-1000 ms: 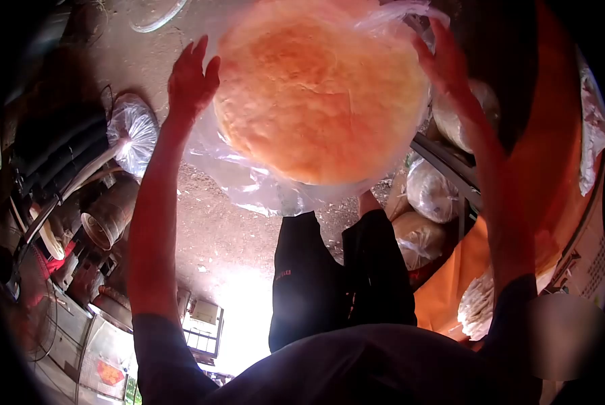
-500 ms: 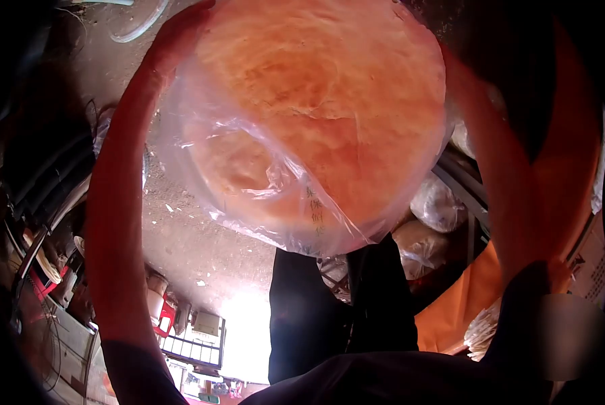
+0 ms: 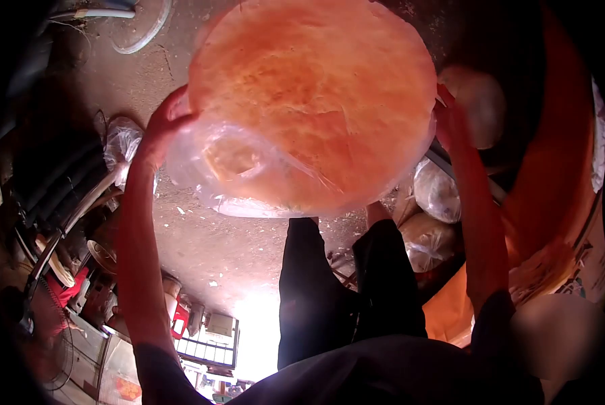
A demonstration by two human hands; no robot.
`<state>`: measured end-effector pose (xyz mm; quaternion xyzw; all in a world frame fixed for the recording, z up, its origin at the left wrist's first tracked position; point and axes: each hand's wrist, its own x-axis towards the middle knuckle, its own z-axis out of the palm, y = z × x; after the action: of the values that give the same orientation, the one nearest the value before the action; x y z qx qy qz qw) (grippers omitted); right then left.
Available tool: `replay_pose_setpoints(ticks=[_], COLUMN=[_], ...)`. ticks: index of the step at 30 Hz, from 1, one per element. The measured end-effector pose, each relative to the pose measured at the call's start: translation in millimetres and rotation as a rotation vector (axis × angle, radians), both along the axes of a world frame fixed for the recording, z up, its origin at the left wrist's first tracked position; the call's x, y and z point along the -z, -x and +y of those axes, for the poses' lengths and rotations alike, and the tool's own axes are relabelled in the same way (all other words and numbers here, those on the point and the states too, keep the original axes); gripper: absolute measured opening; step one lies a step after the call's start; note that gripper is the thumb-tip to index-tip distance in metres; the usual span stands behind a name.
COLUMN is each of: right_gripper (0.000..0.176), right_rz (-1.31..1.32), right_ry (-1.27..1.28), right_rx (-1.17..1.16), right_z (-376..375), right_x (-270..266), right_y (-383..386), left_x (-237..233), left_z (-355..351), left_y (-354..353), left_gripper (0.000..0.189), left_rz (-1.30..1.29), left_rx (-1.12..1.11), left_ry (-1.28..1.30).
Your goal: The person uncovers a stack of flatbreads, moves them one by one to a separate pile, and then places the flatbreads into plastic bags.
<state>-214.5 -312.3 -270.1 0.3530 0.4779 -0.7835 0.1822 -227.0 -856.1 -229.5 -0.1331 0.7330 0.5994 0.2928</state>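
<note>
A very large, round, golden-brown flatbread (image 3: pixel 316 81) is held out in front of me, its broad face toward the camera. A clear plastic bag (image 3: pixel 238 158) covers its lower part and bunches at the lower left. At the bread's left edge, my left hand (image 3: pixel 171 121) is closed, its thumb lying over the rim and the bag. My right hand (image 3: pixel 449 115) grips the opposite edge, with most of its fingers hidden behind the bread. Below hang my legs in dark trousers (image 3: pixel 316 297).
Bagged round bundles (image 3: pixel 437 192) lie on the floor right of my legs. Orange cloth or sheeting (image 3: pixel 552 175) stands at far right. On the left are a curved metal frame (image 3: pixel 66 216) and dark stacked material (image 3: pixel 59 189). A pale hose (image 3: pixel 147 34) curls on the ground (image 3: pixel 201 250).
Both hands have come lower along the bread's sides and show more fully. The bread's lower edge has risen in view, with the bag's printed characters no longer readable.
</note>
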Motion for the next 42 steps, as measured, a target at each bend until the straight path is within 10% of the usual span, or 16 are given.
replay_pose_setpoints(ticks=[7,13,17,21,28,32,42], right_gripper=[0.03,0.023,0.025,0.047,0.061,0.065,0.051], right_rz=[-0.106,0.006,0.522,1.008,0.637,0.802,0.859], right_ry=[-0.378,-0.548,-0.958,-1.231,-1.299,-1.363,-1.035], right_rx=[0.047,-0.417,-0.688,-0.813,-1.403,-1.045,-0.604], right_z=[-44.4,-81.8,-79.7,-108.8,-92.2,-86.9,33.1], right_x=[-75.6,-172.6,-177.7,-153.1,-121.2,-84.6,-321.1], right_y=[-130.6,-259.6,-263.0,-154.8,-166.8,-214.3,-366.5], left_x=[-18.3,-23.3,-68.9,-92.7,-58.3,-37.7,-130.2], left_z=[-1.2,39.0,91.1,137.8,167.0,193.0,413.4], left_y=[-109.8,-191.8,-205.4,-198.9,-258.2,-292.4,-337.5], left_gripper=[0.082,0.066,0.064,0.06,0.038,0.051,0.043], left_rz=[0.449,0.612,0.705,0.747,0.815,0.588,-0.092], left_rx=[0.326,0.303,0.227,0.6,0.583,0.728,0.167], left_ry=[0.593,0.999,0.92,1.087,0.838,0.931,-0.159])
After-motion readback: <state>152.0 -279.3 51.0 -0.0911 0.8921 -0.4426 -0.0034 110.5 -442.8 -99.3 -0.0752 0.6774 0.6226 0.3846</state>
